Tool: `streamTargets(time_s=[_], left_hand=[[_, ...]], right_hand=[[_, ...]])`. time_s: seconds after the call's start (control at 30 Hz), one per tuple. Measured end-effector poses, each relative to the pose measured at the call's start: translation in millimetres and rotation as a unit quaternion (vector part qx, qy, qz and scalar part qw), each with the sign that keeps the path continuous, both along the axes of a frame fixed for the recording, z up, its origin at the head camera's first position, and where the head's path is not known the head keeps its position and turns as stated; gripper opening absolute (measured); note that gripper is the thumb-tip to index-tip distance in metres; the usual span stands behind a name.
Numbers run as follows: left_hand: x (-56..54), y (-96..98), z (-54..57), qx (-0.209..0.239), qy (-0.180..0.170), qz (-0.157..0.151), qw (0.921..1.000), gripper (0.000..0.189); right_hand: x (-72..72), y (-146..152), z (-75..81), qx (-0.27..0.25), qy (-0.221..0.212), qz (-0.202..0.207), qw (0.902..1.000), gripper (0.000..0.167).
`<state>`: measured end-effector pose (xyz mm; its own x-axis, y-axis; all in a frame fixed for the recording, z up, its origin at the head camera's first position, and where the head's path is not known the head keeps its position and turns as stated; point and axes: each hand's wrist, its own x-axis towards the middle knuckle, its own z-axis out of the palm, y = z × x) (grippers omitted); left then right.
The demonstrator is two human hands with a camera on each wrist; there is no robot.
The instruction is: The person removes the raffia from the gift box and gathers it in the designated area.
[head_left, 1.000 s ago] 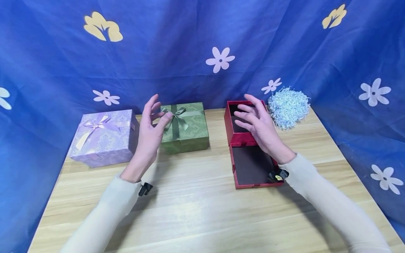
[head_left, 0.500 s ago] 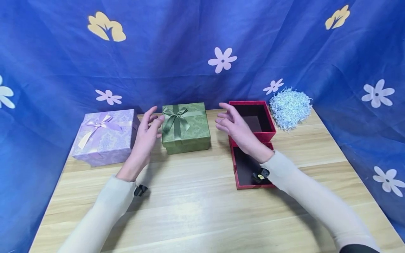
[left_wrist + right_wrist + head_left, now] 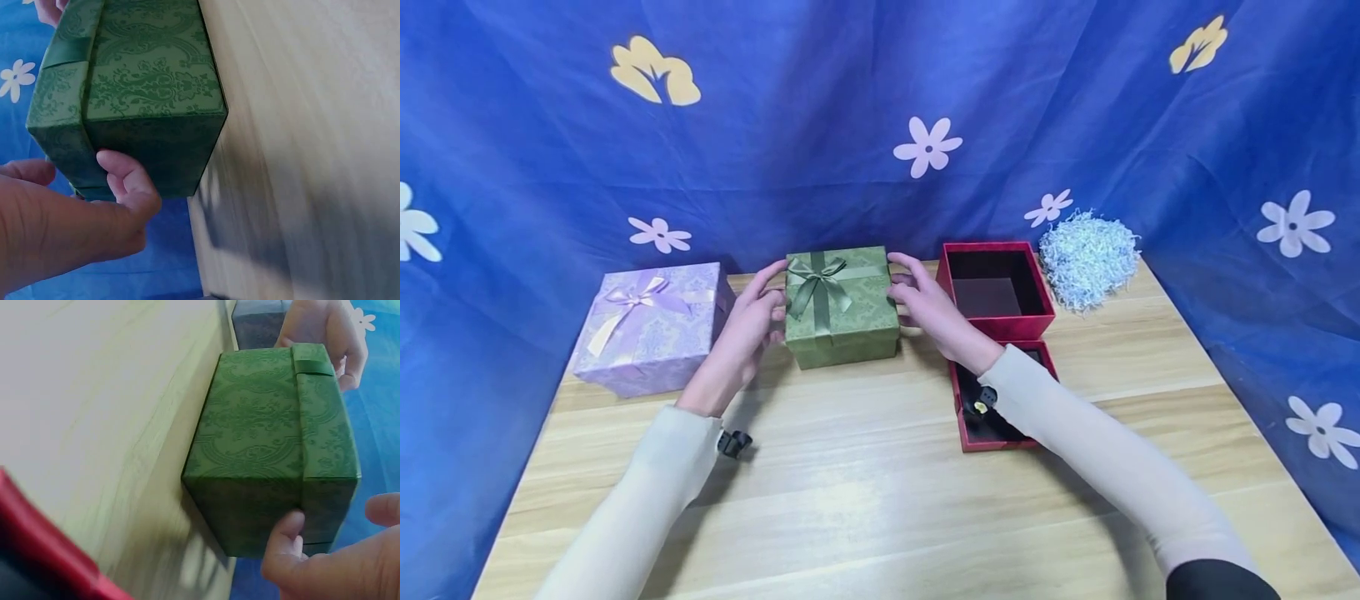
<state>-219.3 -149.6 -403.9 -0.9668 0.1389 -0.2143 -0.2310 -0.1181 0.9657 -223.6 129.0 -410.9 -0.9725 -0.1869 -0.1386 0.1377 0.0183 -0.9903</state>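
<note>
In the head view a green gift box point(image 3: 850, 308) with a dark green ribbon bow sits lidded on the table, a hand at each side. My left hand point(image 3: 749, 321) has its fingertips right at the box's left side, lightly bent. The left wrist view shows a fingertip against the side of the green box point(image 3: 156, 81) near the lid's lower edge. Opposite, my right hand point(image 3: 936, 312) meets the box's right side with its fingers spread and slightly bent. In the right wrist view a fingertip overlaps the near side of the green box point(image 3: 250, 431).
A lilac gift box point(image 3: 655, 333) with a bow stands at left. To the right, an open red box point(image 3: 996, 321) stands behind its upturned red lid point(image 3: 968, 442), partly under my right sleeve. Pale blue shredded paper point(image 3: 1088, 258) lies at the back right. A blue curtain point(image 3: 820, 125) hangs behind.
My right hand has moved left from over the red box to the green box's right side. My left hand has lowered to its left side. The boxes stay in place.
</note>
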Motion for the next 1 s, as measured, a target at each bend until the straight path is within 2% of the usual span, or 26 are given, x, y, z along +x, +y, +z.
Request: streamTargets(time_s=[0.27, 0.63, 1.0], left_hand=[[-6.5, -3.4, -5.1, 0.020, -0.003, -0.012, 0.9997, 0.067], [-10.4, -2.1, -4.1, 0.022, 0.008, -0.018, 0.9996, 0.070], [-5.2, 1.7, 8.8, 0.011, 0.036, 0.007, 0.9993, 0.065]], right_hand=[[-6.8, -3, -7.5, -0.002, -0.013, 0.006, 0.9999, 0.073], [-8.2, -2, -8.8, -0.029, -0.003, 0.003, 0.9996, 0.075], [-4.9, 2, -0.6, -0.024, 0.028, 0.005, 0.9993, 0.072]])
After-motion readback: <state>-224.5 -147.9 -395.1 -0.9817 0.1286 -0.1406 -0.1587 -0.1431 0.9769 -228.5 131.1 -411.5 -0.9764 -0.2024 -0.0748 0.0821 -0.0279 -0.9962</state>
